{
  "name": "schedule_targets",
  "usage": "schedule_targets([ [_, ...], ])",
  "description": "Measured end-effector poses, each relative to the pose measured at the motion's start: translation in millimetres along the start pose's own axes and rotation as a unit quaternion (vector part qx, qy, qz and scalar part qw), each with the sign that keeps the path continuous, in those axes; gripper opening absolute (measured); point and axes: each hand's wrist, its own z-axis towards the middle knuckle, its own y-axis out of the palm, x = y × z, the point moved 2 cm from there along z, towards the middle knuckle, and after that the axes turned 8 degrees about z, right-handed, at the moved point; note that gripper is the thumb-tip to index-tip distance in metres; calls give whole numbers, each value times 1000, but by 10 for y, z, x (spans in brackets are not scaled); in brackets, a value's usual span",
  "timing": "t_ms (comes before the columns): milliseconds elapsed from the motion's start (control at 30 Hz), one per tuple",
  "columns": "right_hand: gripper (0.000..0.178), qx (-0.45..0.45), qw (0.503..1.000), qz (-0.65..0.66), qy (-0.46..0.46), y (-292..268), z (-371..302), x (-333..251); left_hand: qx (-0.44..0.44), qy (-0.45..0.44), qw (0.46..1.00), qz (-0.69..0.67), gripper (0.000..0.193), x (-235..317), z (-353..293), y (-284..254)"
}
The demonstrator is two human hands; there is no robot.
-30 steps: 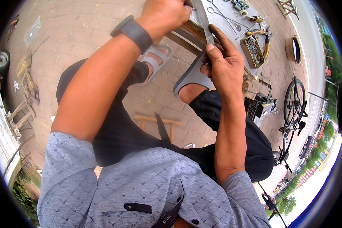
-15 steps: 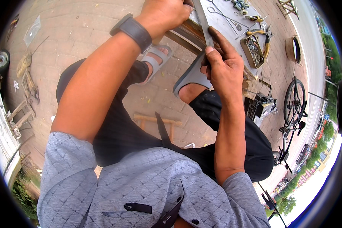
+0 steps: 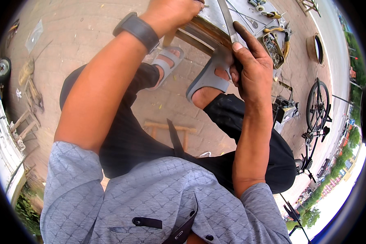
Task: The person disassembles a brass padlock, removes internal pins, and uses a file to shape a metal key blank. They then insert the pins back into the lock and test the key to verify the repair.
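Note:
My right hand is closed round the dark handle of a long flat metal file, thumb laid along its top. The blade slants up and leftward over the grey-topped work table. At the table's near left edge, my left hand has its fingers pinched together. A tiny bit of something thin shows past its fingertips, too small to name, and the picture's upper edge cuts part of the hand off. Beyond the file lie thin metal rods. A tin of small metal parts stands right of the file.
Yellow-handled pliers lie beside the tin. A bucket stands on the paving past the table. A small machine and a bicycle are at the right. Between my legs is a low wooden frame. Sandalled feet flank the table.
My right hand has moved to the right and slightly upward with the file, drawing it away from the left hand. My left hand has shifted slightly left and stays pinched.

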Motion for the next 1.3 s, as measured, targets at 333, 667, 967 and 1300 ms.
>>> schedule_targets([
  [333,50,-19,999,16,23,-10,4,51,-13,10,1000,-11,21,-41,38,-1],
  [667,51,-22,999,30,-7,-110,67,189,20,57,998,-27,16,26,-42,13],
  [967,48,-25,999,-3,-45,-123,54,294,49,94,994,13,11,64,-111,26],
  [1300,46,-23,996,14,-81,-31,30,345,37,92,995,2,14,27,-52,35],
])
